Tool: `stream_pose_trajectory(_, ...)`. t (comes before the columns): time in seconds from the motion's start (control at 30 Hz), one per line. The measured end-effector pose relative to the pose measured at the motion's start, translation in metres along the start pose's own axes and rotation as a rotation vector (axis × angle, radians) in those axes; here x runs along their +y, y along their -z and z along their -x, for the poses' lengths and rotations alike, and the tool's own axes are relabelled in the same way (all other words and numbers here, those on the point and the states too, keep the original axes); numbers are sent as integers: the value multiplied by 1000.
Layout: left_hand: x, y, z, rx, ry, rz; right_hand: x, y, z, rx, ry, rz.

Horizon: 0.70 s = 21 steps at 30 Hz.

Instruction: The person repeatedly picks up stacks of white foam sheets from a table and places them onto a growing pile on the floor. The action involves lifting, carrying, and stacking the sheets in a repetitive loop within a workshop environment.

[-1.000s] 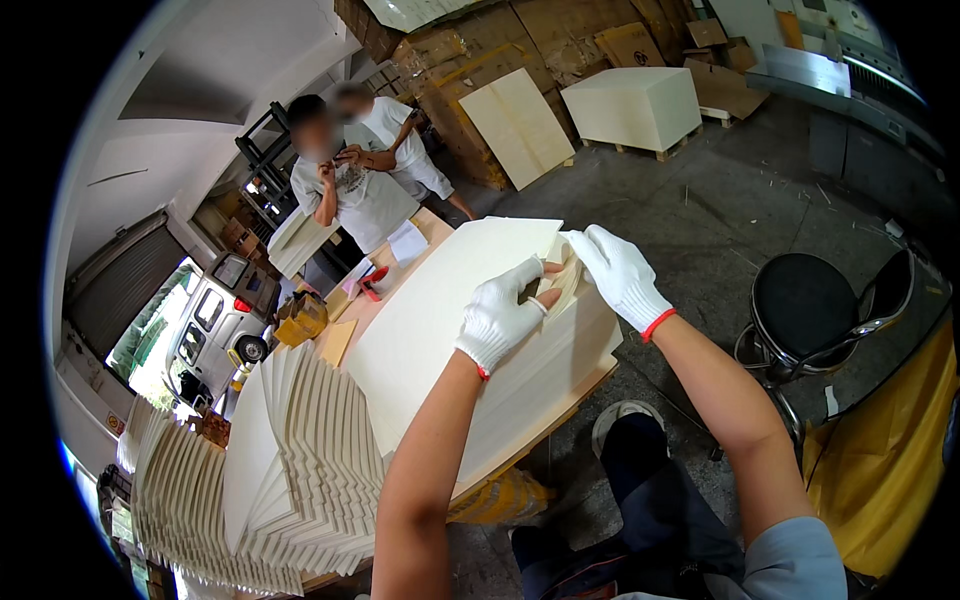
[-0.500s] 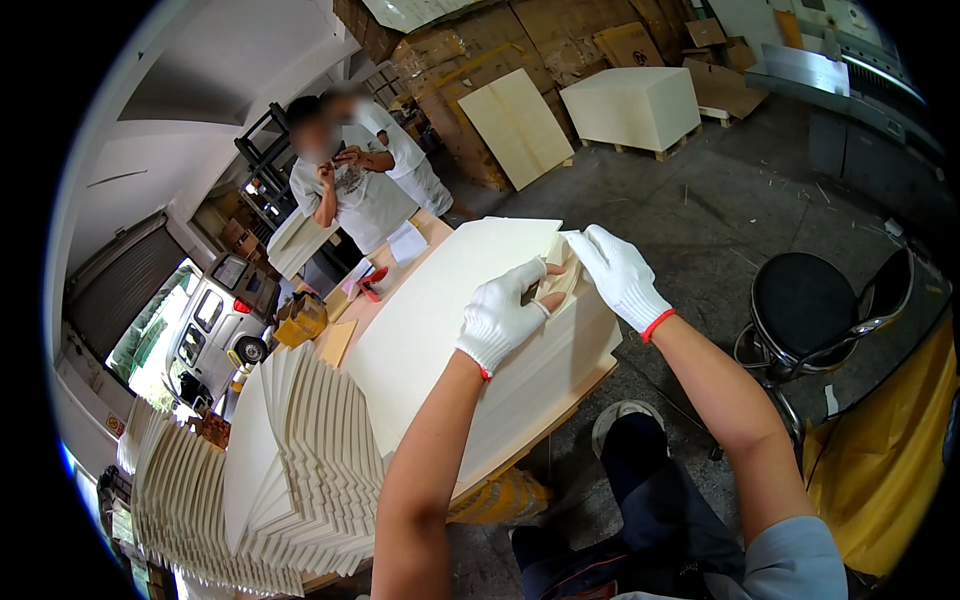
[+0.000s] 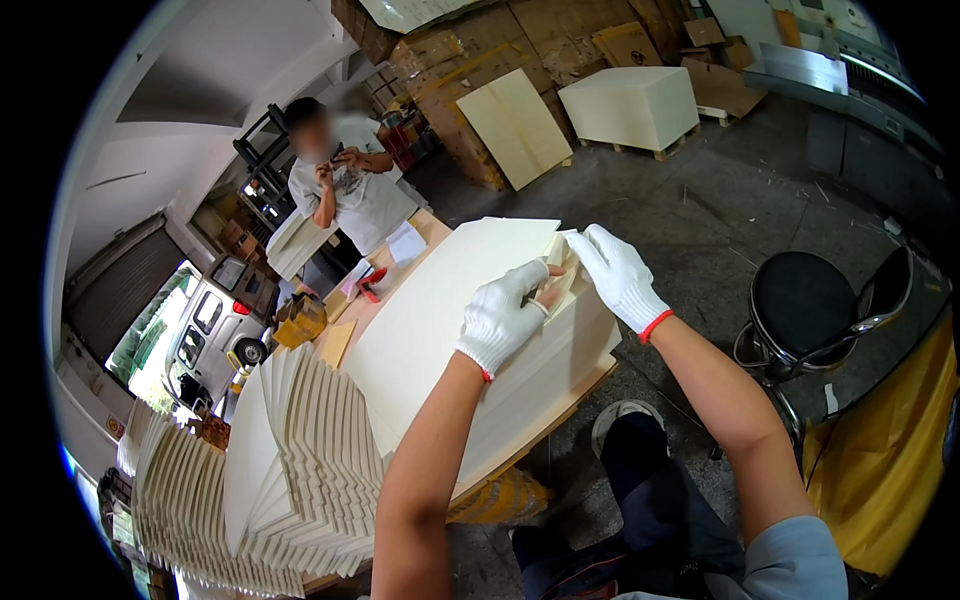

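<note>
A tall stack of large cream sheets lies on the table, its side facing me. My left hand, in a white knit glove with bare thumb and finger tips, is closed on the lifted edges of several top sheets near the right corner. The gloved right hand grips the same sheets from the right, close to the left fingertips; its fingertips are partly hidden behind the edges. Fanned bundles of cream sheets rest on the left, apart from both hands.
On the wooden table are a red tool, papers and a yellow box. A person stands beyond it. A black stool is at my right. Another sheet stack sits on a pallet further back.
Both my hands stay at the corner of the stack with barely any shift. In the background, the second person has moved mostly out of sight behind the nearer one.
</note>
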State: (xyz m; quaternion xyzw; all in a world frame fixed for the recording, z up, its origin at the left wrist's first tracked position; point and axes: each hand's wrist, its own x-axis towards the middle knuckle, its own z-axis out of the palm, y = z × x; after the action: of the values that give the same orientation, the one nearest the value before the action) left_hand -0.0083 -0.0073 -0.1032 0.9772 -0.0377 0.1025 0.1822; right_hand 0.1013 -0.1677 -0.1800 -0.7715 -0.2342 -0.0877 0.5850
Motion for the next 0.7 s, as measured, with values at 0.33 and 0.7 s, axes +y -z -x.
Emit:
stream_pose_trajectory(0.33, -2, -5, -1, 52, -40, 1, 4, 0, -3, -5, -10, -2)
stream_pose_trajectory(0.7, 0, -17, 11, 282, -246, -207, 5, 44, 1, -184, -20, 440)
